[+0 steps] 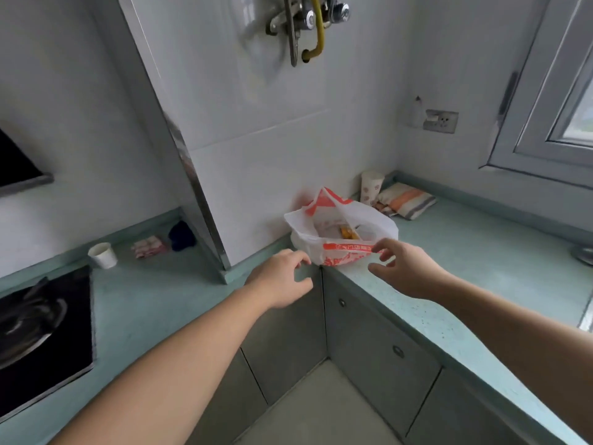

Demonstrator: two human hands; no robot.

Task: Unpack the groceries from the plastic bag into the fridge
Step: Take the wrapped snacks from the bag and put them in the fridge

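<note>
Head view: plastic bag (340,239) contents indistinct.
</note>
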